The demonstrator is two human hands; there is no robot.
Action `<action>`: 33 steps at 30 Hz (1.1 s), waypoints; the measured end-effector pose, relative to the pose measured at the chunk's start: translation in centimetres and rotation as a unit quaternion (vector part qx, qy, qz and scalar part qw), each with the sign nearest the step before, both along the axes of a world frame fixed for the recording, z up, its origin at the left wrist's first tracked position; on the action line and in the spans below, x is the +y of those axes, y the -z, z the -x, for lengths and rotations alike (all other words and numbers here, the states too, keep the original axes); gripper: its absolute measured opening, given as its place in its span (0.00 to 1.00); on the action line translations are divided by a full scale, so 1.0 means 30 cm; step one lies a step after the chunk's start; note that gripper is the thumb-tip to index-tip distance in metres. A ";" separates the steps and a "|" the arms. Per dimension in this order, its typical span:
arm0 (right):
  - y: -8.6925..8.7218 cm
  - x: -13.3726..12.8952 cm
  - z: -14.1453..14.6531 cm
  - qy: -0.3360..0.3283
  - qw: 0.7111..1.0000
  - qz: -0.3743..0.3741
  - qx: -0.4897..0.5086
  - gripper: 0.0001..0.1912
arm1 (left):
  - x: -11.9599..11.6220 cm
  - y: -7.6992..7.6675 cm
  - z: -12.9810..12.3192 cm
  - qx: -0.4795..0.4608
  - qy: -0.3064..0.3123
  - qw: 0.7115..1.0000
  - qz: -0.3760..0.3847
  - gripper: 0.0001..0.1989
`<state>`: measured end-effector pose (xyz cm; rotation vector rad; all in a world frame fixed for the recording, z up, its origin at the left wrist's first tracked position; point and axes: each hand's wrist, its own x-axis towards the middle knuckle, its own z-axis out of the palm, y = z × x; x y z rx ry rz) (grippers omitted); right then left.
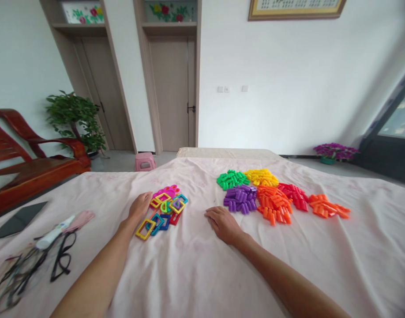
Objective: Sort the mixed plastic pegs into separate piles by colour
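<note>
My left hand (141,206) rests on the cloth at the left edge of a loose pile of colourful frame-shaped tiles, its fingertips close to a pink scalloped piece (172,191). Whether they touch it, I cannot tell. A yellow square frame (145,229) lies nearest me, overlapping a teal frame (158,224) and a blue one. My right hand (223,224) lies palm down on the cloth, fingers stretched out and holding nothing. Beyond it are heaps of small plastic pieces: purple (240,199), green (233,179), yellow (261,177), orange (274,204), red (293,196) and a second orange heap (327,206).
A pale pink cloth (189,274) covers the table. At the left lie black-framed glasses (61,258), a white tube (53,233), a pink cloth item (79,220) and a dark flat tablet-like thing (19,219). A pink stool (145,161) and wooden bench (40,154) stand beyond.
</note>
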<state>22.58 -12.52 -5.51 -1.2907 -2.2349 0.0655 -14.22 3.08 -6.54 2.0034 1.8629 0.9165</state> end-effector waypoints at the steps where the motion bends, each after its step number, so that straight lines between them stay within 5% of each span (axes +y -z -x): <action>1: 0.001 0.000 0.002 0.001 1.000 -0.001 -0.001 0.14 | -0.006 0.012 0.006 0.009 0.010 1.000 0.003 0.24; 15: -0.010 -0.023 0.008 0.024 0.999 -0.002 -0.021 0.12 | -0.043 0.054 0.026 0.018 0.034 0.999 0.035 0.25; 24: -0.006 -0.021 0.005 0.034 0.999 0.006 -0.035 0.11 | -0.010 0.064 0.033 0.047 -0.036 0.998 0.012 0.15; 33: 0.012 -0.015 0.002 0.042 0.998 0.006 -0.056 0.10 | 0.029 0.103 0.071 0.105 -0.093 0.983 0.122 0.18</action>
